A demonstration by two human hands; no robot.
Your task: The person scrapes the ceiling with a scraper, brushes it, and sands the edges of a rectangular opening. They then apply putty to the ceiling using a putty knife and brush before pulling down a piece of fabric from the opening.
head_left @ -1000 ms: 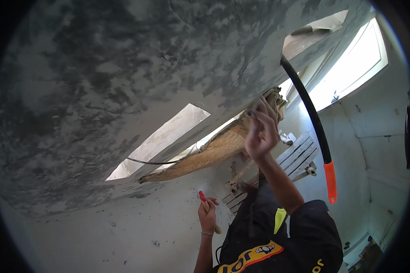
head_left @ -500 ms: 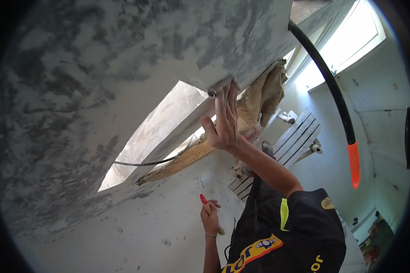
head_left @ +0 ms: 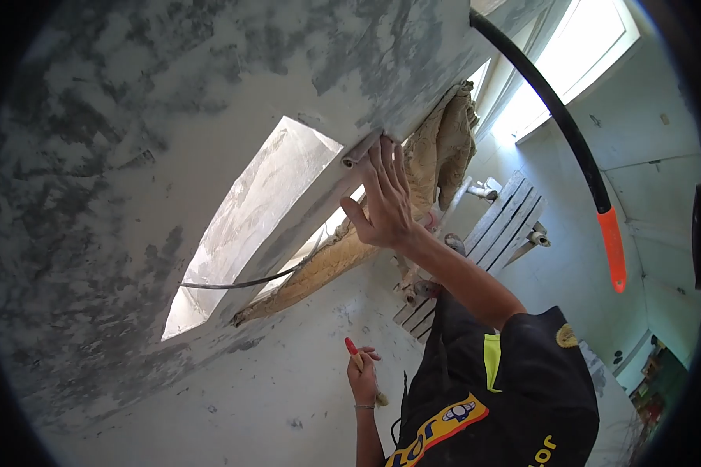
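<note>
My right hand (head_left: 382, 206) is up against the plastered surface, its fingers stretched over a grey sanding block (head_left: 360, 149) that looks wrapped in sandpaper. The block lies against the edge strip beside the upper right corner of a bright slanted opening (head_left: 249, 226). Its far side is hidden under my fingers. Lower down, my left hand (head_left: 361, 380) is closed around a paintbrush (head_left: 354, 352) with a red-tipped wooden handle. The brush's bristles show below the fist, clear of the wall.
A thin dark cable (head_left: 241, 285) crosses the opening. Torn brown sheeting (head_left: 444, 148) hangs along its lower edge. A thick black hose (head_left: 545, 93) with an orange end (head_left: 611, 249) dangles at the right. Below is a slatted plank platform (head_left: 506, 222); a bright window (head_left: 580, 50) stands at upper right.
My right hand has slid the sanding block a little along the edge strip, closer beside the opening's corner. The view has shifted slightly. My left hand still holds the paintbrush.
</note>
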